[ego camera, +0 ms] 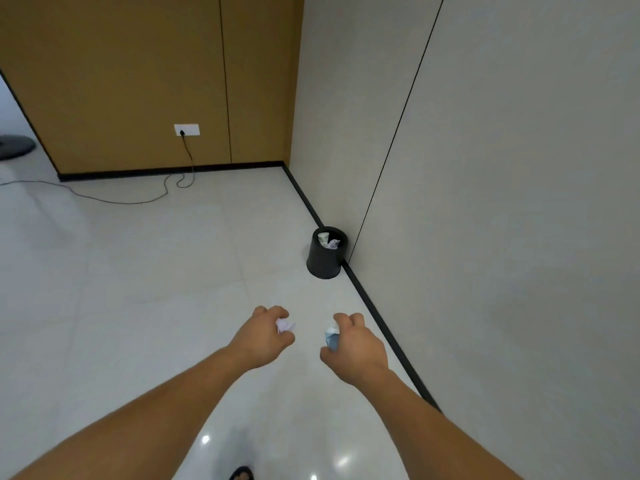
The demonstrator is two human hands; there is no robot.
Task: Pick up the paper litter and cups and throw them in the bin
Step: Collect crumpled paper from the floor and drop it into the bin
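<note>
— Your foot (241, 473) in a dark sandal shows at the bottom edge, on the glossy pale floor (138, 289), and both your bare forearms reach out ahead of you.

— Look at your left hand (263, 336). Its fingers (278, 311) are curled round a crumpled white paper (284, 325), which peeks out between the thumb and the fingertips.

— Your right hand (356, 344), close beside it but not touching, grips a crumpled bluish paper (331, 337) the same way, thumb below and fingers bent over the top. Both hands hang in the air above the floor.

— You have the bin (323, 263) ahead of you and a little to the right, well beyond your hands. It is black and round, and it stands on the floor against the dark skirting of the grey wall (485, 202).

— You can see into it from here: a cup (323, 238) and a white scrap (333, 243) lie inside.

— Farther off, on the brown wall to your left, a plug sits in a white socket (186, 129), and its thin cable (138, 201) trails away across the floor.
</note>
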